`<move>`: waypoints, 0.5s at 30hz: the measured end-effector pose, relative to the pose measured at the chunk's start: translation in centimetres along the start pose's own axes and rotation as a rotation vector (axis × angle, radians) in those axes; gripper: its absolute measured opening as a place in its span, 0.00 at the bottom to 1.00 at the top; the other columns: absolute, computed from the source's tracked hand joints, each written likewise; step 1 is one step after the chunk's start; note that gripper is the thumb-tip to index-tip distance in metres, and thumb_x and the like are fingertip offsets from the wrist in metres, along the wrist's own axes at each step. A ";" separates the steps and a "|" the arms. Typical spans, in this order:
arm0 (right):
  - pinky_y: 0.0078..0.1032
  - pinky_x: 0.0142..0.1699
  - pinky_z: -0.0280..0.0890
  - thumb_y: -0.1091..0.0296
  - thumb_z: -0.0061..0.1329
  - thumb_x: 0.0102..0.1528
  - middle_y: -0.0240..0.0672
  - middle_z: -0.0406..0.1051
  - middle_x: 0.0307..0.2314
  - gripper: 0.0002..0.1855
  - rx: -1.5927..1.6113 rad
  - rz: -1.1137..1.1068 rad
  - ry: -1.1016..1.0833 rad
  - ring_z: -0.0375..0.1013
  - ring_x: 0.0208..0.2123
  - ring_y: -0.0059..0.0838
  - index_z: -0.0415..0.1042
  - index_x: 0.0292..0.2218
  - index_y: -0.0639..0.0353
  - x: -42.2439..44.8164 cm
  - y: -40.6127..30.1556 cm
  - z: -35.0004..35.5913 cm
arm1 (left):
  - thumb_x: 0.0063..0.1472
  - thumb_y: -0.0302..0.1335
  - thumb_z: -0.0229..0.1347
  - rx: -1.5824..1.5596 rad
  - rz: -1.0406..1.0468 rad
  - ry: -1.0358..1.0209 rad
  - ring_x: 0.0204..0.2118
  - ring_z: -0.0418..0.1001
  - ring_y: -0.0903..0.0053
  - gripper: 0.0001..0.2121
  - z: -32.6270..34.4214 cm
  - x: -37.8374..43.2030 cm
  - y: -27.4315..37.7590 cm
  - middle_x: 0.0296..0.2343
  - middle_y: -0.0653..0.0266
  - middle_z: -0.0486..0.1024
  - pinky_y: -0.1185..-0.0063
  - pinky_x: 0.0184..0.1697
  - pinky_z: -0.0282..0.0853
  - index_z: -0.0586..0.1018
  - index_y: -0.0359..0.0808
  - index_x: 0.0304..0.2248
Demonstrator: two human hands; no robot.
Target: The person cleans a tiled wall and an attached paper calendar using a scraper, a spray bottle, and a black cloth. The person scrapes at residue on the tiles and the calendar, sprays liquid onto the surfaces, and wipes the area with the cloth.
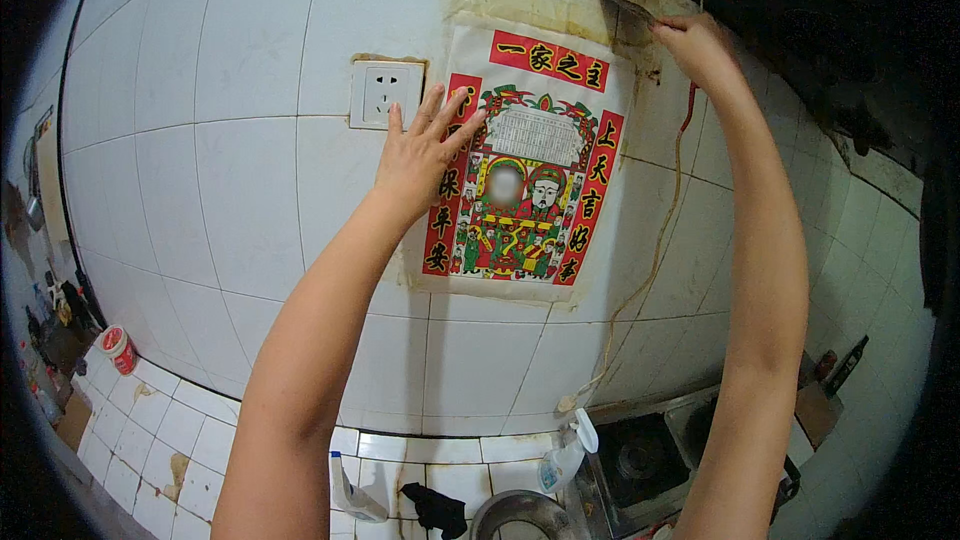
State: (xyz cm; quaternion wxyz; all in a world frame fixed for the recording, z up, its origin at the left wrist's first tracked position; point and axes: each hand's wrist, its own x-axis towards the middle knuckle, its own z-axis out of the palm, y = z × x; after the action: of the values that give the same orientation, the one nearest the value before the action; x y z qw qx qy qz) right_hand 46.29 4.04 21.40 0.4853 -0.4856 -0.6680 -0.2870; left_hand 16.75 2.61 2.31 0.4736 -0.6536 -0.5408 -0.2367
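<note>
A printed red, green and yellow paper poster (534, 199) with pictured figures and bold writing is on the white tiled wall (247, 187). My left hand (426, 146) lies on its left edge, fingers spread, beside a white wall socket (386, 94). Above the poster's upper right corner, my right hand (694, 45) grips a dark, thin blade-like tool (634, 9). The tool's far end meets the wall by a band of yellowish residue (525, 4); its exact kind is unclear. Below that hand hangs a yellowish cord (660, 240), red at its upper end.
Below is a tiled counter (202, 435) with a white bottle (354, 491), a black cloth (435, 508), a metal basin (517, 506) and a spray bottle (568, 457). A gas stove (637, 457) stands right, a red-and-white tub (118, 350) left. A dark range hood (817, 30) overhangs upper right.
</note>
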 end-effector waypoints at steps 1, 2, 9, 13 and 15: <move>0.28 0.42 0.64 0.52 0.46 0.48 0.39 0.73 0.34 0.21 -0.038 0.035 -0.043 0.72 0.34 0.33 0.73 0.40 0.53 0.5 -0.3 0.1 | 0.28 0.35 0.68 0.000 0.000 0.013 0.61 0.39 0.67 0.55 0.1 0.0 0.0 0.58 0.67 0.43 0.53 0.54 0.48 0.48 0.56 0.57; 0.28 0.42 0.64 0.52 0.46 0.48 0.39 0.73 0.34 0.21 -0.037 0.037 -0.044 0.72 0.34 0.33 0.73 0.40 0.53 0.8 -0.7 0.4 | 0.28 0.35 0.68 0.000 0.002 0.012 0.61 0.39 0.67 0.55 0.1 -0.1 0.0 0.58 0.67 0.43 0.53 0.54 0.48 0.48 0.56 0.57; 0.28 0.24 0.62 0.56 0.46 0.47 0.35 0.68 0.17 0.19 -0.087 -0.012 -0.102 0.66 0.18 0.26 0.74 0.36 0.59 2.0 -2.8 -1.9 | 0.29 0.37 0.68 0.061 -0.001 0.035 0.61 0.38 0.66 0.54 0.5 -0.1 -0.5 0.58 0.67 0.43 0.53 0.54 0.49 0.49 0.56 0.57; 0.22 0.14 0.51 0.56 0.46 0.48 0.30 0.61 0.11 0.19 -0.098 0.108 -0.095 0.54 0.09 0.19 0.73 0.38 0.58 3.0 -3.0 -1.7 | 0.29 0.37 0.68 0.002 0.001 0.025 0.61 0.39 0.66 0.54 0.2 0.0 0.1 0.58 0.67 0.42 0.53 0.54 0.49 0.49 0.55 0.57; 0.20 0.12 0.46 0.57 0.46 0.49 0.28 0.60 0.10 0.19 -0.141 0.068 0.045 0.51 0.07 0.17 0.72 0.39 0.59 3.7 -2.7 -0.7 | 0.28 0.37 0.68 0.023 0.011 0.083 0.61 0.39 0.66 0.54 0.9 0.3 0.0 0.58 0.67 0.42 0.53 0.54 0.49 0.49 0.55 0.57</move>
State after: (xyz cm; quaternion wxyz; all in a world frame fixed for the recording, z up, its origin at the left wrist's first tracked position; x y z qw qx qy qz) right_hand 43.82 3.83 25.34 0.4742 -0.5343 -0.6182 -0.3279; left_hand 16.65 3.52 2.13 0.5042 -0.6407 -0.5199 -0.2549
